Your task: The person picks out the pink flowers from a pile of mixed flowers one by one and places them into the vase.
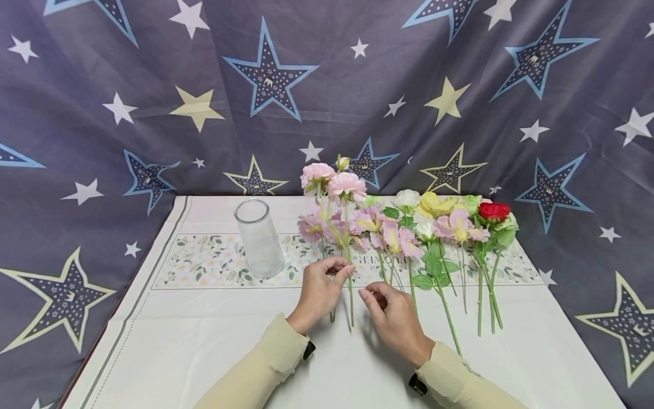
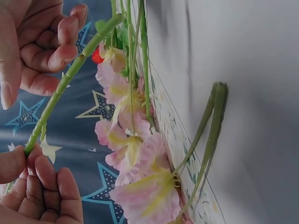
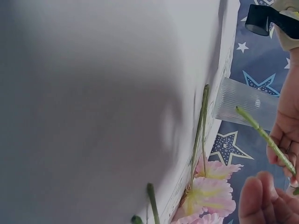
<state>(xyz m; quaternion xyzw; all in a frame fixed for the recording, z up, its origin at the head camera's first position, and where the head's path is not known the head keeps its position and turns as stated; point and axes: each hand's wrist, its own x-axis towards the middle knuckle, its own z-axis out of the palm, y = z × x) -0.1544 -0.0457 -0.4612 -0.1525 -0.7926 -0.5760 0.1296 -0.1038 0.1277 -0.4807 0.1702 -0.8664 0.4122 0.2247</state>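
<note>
My left hand (image 1: 323, 287) pinches the green stem of a pink flower spray (image 1: 347, 187) between thumb and fingertips and holds it upright. Its two full pink blooms and a small bud rise above the hand. In the left wrist view the lower stem (image 2: 60, 88) slants past the fingers toward my right hand (image 2: 46, 51). That right hand (image 1: 395, 318) hovers beside the stem's lower end, fingers loosely bent, with nothing between them. Behind the held spray, pink-and-yellow irises (image 1: 393, 238) lie on the table, their stems pointing toward me.
A clear glass vase (image 1: 260, 241) stands to the left on a floral-printed strip of the white tablecloth (image 1: 179, 346). Right of my hands lie white roses (image 1: 407, 200), a yellow flower (image 1: 436, 204) and a red rose (image 1: 494, 212). A star-patterned curtain (image 1: 327, 85) hangs behind the table.
</note>
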